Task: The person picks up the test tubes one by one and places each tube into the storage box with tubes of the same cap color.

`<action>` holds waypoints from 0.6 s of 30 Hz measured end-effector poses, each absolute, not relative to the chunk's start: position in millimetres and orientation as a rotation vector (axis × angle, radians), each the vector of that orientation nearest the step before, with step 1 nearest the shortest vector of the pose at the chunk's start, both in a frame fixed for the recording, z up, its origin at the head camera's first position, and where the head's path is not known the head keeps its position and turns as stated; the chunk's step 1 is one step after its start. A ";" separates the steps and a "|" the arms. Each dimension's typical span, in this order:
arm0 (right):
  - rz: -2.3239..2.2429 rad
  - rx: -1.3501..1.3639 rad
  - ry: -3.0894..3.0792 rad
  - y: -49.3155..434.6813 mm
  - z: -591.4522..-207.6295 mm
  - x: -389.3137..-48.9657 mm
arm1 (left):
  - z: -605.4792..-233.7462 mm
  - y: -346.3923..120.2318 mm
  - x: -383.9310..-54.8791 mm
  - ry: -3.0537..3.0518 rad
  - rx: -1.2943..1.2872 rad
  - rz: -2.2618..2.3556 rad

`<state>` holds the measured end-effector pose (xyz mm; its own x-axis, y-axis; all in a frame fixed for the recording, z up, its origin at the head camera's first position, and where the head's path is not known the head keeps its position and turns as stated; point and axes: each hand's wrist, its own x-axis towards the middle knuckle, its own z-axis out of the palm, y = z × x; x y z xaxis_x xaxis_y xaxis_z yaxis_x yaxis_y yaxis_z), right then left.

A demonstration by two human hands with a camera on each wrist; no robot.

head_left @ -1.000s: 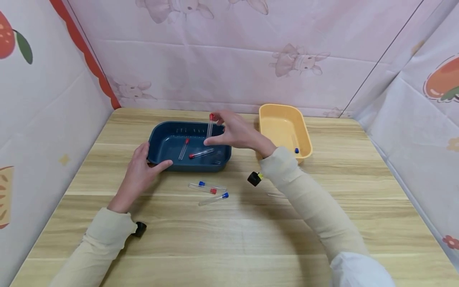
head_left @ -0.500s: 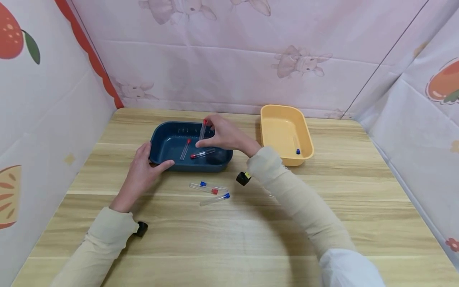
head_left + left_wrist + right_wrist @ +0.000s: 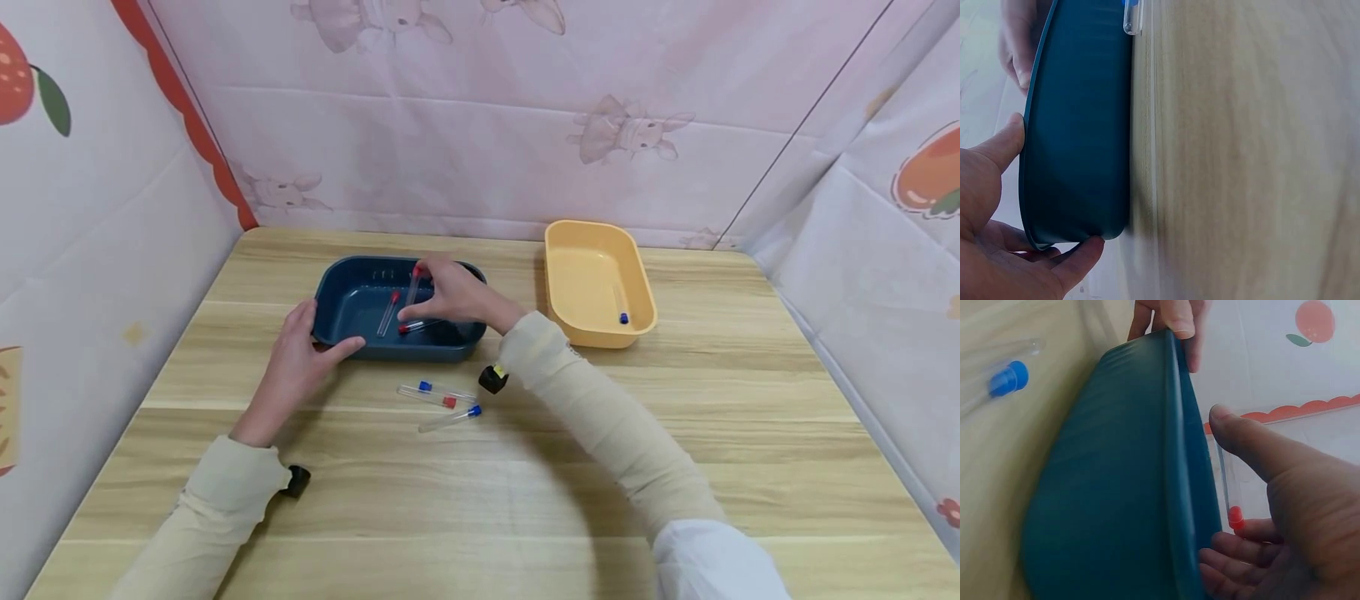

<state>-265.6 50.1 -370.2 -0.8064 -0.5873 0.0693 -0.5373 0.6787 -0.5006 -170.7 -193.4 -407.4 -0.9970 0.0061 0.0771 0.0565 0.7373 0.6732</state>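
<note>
My left hand [image 3: 292,371] grips the near left corner of a dark blue plastic bin [image 3: 393,352], thumb at the front and fingers round the end. Over the bin, my right hand [image 3: 461,293] pinches a clear test tube [image 3: 412,289] between thumb and fingers, its red cap [image 3: 1235,517] uppermost and the tube slightly tilted. Inside the bin lie a red-capped test tube [image 3: 387,315] and another, its red cap [image 3: 406,328] showing while my right hand partly covers the rest. The left wrist view shows fingers [image 3: 1082,262] pressed on the bin's end.
In front of the bin lie a red-capped tube [image 3: 426,395], a blue-capped tube [image 3: 450,419] and one more tube whose blue cap [image 3: 425,387] shows. At the right stands a yellow bin [image 3: 600,338] with a blue-capped tube inside. Fabric walls enclose the wooden table [image 3: 465,517].
My right hand has moved left and lower over the dark blue bin, carrying the red-capped test tube. The left hand stays on the bin's corner.
</note>
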 end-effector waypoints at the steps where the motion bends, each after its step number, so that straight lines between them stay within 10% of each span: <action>1: -0.768 -0.928 2.791 48.7 -371.1 -265.9 | -407.4 -193.5 -170.5 -2.864 -0.050 -1.112; 18: -0.566 -0.809 2.800 31.7 -386.8 -266.8 | -405.9 -193.0 -168.6 -2.854 -0.071 -1.110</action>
